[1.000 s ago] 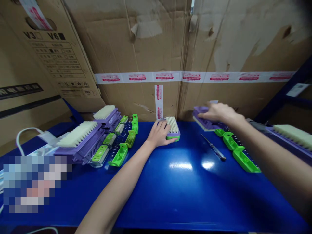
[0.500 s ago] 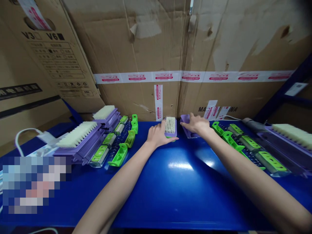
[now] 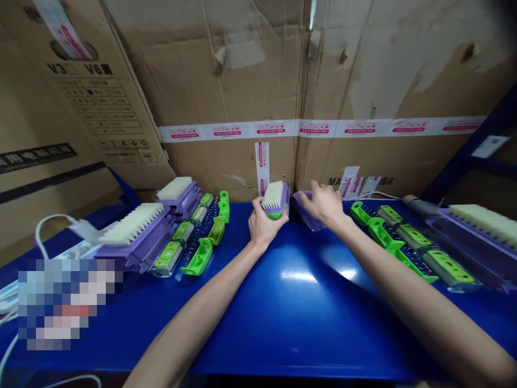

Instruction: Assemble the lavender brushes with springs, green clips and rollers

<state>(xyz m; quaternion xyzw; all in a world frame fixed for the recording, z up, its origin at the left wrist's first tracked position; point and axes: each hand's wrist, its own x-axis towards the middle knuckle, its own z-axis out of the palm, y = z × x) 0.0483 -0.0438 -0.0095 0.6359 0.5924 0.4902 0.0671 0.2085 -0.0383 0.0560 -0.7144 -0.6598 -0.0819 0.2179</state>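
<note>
My left hand [image 3: 262,223] grips a small purple brush with white bristles and a green base [image 3: 275,198], lifted and tilted at the back of the blue table [image 3: 283,318]. Right beside it, my right hand [image 3: 323,203] holds a purple ribbed plastic part [image 3: 306,214], tilted on edge close to the brush. Both hands are closed around their pieces, almost touching each other.
At the left lie two larger purple brushes [image 3: 133,231] with green clips and springs [image 3: 200,237]. More green clips [image 3: 404,242] and a long brush [image 3: 484,223] lie at the right. Cardboard boxes [image 3: 258,86] wall in the back. A white cable [image 3: 52,226] runs at far left.
My right hand carried the purple part from the right pile over to the middle. My left hand lifted and tilted the small brush off the table toward it.
</note>
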